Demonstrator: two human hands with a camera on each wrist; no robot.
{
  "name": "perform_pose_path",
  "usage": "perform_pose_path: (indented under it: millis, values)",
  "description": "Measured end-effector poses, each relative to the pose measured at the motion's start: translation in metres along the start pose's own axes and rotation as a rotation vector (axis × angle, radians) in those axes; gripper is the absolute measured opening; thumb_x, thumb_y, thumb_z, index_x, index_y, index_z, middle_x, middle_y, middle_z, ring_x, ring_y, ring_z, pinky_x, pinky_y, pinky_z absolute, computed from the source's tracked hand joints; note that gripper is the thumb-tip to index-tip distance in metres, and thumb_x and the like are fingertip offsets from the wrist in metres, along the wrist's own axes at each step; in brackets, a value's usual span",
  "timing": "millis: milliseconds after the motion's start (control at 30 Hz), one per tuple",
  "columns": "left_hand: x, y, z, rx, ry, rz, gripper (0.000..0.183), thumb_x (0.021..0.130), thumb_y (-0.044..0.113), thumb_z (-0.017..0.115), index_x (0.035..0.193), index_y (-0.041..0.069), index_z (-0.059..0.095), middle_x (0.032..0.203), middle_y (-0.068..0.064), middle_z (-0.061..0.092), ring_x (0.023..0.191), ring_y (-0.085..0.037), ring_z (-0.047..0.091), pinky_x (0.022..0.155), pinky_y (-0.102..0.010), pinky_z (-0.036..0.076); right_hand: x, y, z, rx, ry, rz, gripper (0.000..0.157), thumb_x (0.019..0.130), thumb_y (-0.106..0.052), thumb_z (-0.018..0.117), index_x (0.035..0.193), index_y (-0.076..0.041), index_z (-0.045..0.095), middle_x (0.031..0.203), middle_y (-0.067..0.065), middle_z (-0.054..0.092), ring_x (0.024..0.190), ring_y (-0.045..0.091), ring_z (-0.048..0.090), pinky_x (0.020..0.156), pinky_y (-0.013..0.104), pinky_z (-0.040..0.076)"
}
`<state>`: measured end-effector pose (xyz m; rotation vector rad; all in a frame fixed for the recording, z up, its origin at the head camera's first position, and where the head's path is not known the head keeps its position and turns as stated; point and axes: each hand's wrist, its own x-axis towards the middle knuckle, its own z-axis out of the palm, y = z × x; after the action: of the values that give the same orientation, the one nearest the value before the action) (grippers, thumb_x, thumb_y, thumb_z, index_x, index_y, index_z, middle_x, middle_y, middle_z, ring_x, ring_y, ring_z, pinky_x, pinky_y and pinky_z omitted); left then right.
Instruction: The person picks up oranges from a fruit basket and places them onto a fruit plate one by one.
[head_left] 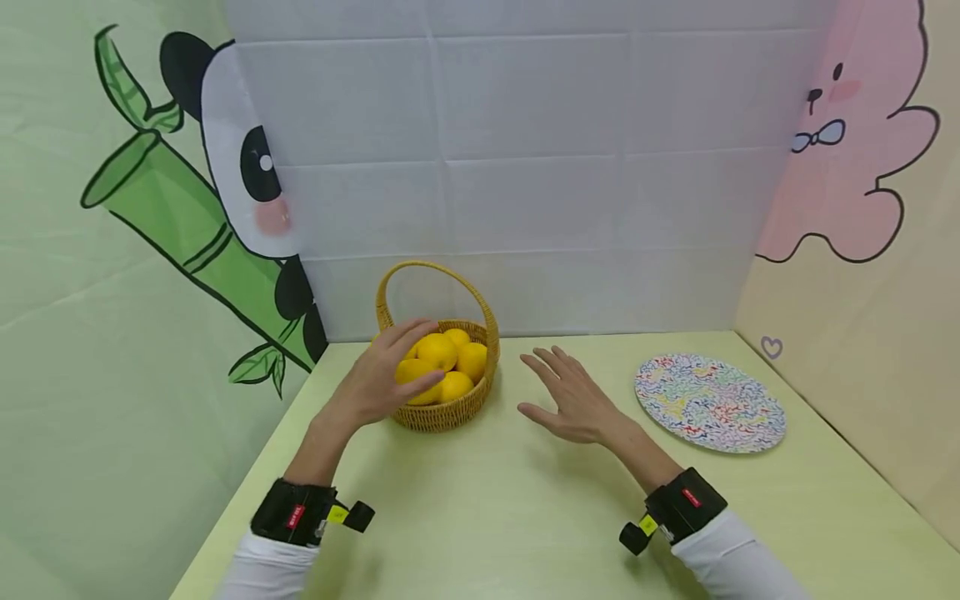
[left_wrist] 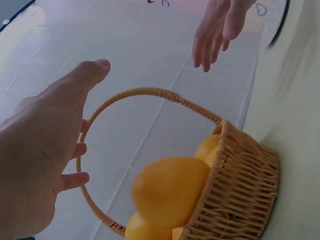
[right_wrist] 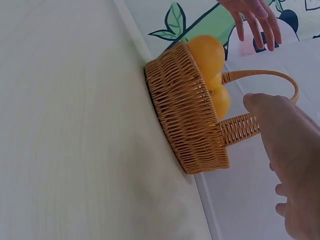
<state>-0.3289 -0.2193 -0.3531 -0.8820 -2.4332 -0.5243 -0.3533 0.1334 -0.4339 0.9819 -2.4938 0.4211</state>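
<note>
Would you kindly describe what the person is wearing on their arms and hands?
Both arms wear white long sleeves. Each wrist carries a black strap with a small red label and a black camera unit with a yellow tag. The left hand and right hand are bare.

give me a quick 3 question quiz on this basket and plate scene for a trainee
1. True or false: the left hand is at the wicker basket, over the yellow fruit.
2. Which side of the table holds the patterned plate? A) the person's right B) the person's left C) inside the basket
3. Fill in: the right hand is spread with straight fingers and holds ____.

Key
1. True; in the left wrist view its fingers are spread and not closed on a fruit.
2. A
3. Nothing; it hovers between basket and plate.
</note>
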Motion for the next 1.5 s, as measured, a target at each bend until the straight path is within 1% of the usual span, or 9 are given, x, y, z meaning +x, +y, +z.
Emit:
perform_pose_path:
  millis: [167, 467, 567, 733, 867, 1000, 1133, 1300, 1500]
  values:
    - [-0.001, -0.026, -0.019, 0.012, 0.092, -0.070, 0.073, 0.094, 0.044, 0.074, 0.155, 0.015, 0.047, 0.158, -0.009, 0.042, 0.140, -0.032, 0.040, 0.107, -0.061, 0.041, 0.014, -0.011, -0.003, 0.015, -0.008, -0.003, 0.081, 0.099, -0.059, 0.056, 0.162, -0.013, 0.034, 0.162, 0.017, 0.034, 0.150, 0.037, 0.018, 0.119, 0.060, 0.021]
    - [0.014, -0.082, -0.041, 0.107, 0.372, -0.031, 0.058, 0.089, 0.024, 0.078, 0.140, 0.002, 0.060, 0.138, -0.019, 0.058, 0.127, -0.035, 0.051, 0.105, -0.056, 0.043, 0.047, -0.027, -0.004, -0.068, 0.046, -0.060, 0.079, 0.100, -0.052, 0.058, 0.160, -0.007, 0.034, 0.160, 0.020, 0.035, 0.149, 0.040, 0.018, 0.118, 0.061, 0.021]
    - [0.023, -0.096, -0.045, 0.116, 0.402, -0.065, 0.056, 0.091, 0.024, 0.075, 0.140, 0.001, 0.060, 0.136, -0.020, 0.059, 0.126, -0.036, 0.052, 0.104, -0.056, 0.043, 0.057, -0.032, -0.004, -0.068, 0.055, -0.046, 0.079, 0.101, -0.052, 0.057, 0.161, -0.007, 0.032, 0.161, 0.020, 0.033, 0.150, 0.040, 0.016, 0.118, 0.062, 0.022]
    - [0.036, -0.109, -0.049, 0.109, 0.292, -0.213, 0.066, 0.097, 0.034, 0.070, 0.152, 0.004, 0.048, 0.148, -0.022, 0.049, 0.132, -0.040, 0.045, 0.107, -0.060, 0.038, 0.076, -0.040, -0.003, -0.059, 0.073, -0.020, 0.081, 0.103, -0.051, 0.055, 0.162, -0.005, 0.026, 0.162, 0.020, 0.031, 0.149, 0.041, 0.017, 0.118, 0.061, 0.022]
    - [0.048, -0.111, -0.047, 0.032, 0.175, -0.345, 0.072, 0.101, 0.038, 0.064, 0.161, 0.010, 0.034, 0.159, -0.020, 0.036, 0.140, -0.041, 0.036, 0.110, -0.064, 0.032, 0.090, -0.045, -0.002, -0.008, 0.102, 0.031, 0.083, 0.103, -0.046, 0.056, 0.164, -0.002, 0.019, 0.163, 0.018, 0.030, 0.149, 0.036, 0.019, 0.120, 0.055, 0.023]
    - [0.061, -0.111, -0.039, -0.073, 0.135, -0.420, 0.075, 0.103, 0.037, 0.062, 0.164, 0.012, 0.027, 0.163, -0.018, 0.030, 0.143, -0.039, 0.030, 0.112, -0.065, 0.029, 0.102, -0.049, 0.001, 0.153, 0.113, 0.109, 0.083, 0.104, -0.042, 0.056, 0.164, -0.001, 0.016, 0.162, 0.017, 0.030, 0.147, 0.030, 0.028, 0.119, 0.049, 0.029]
    - [0.077, -0.106, -0.030, -0.144, 0.123, -0.444, 0.078, 0.102, 0.037, 0.063, 0.164, 0.009, 0.025, 0.161, -0.019, 0.033, 0.143, -0.039, 0.031, 0.113, -0.063, 0.029, 0.110, -0.052, 0.003, 0.384, 0.121, 0.227, 0.078, 0.105, -0.036, 0.058, 0.163, -0.002, 0.019, 0.160, 0.017, 0.035, 0.142, 0.027, 0.037, 0.114, 0.047, 0.038]
    - [0.093, -0.099, -0.021, -0.245, 0.070, -0.478, 0.076, 0.103, 0.038, 0.062, 0.164, 0.010, 0.026, 0.158, -0.021, 0.038, 0.140, -0.040, 0.036, 0.112, -0.061, 0.034, 0.115, -0.054, 0.004, 0.584, 0.174, 0.346, 0.064, 0.105, -0.029, 0.061, 0.157, -0.003, 0.035, 0.132, 0.015, 0.058, 0.111, 0.023, 0.059, 0.090, 0.041, 0.055]
    - [0.101, -0.096, -0.010, -0.277, 0.031, -0.541, 0.067, 0.105, 0.048, 0.053, 0.159, 0.011, 0.037, 0.151, -0.021, 0.046, 0.139, -0.040, 0.038, 0.110, -0.062, 0.035, 0.122, -0.048, 0.011, 0.579, 0.211, 0.349, 0.038, 0.108, -0.027, 0.056, 0.135, 0.000, 0.052, 0.098, 0.009, 0.061, 0.079, 0.018, 0.056, 0.062, 0.026, 0.048]
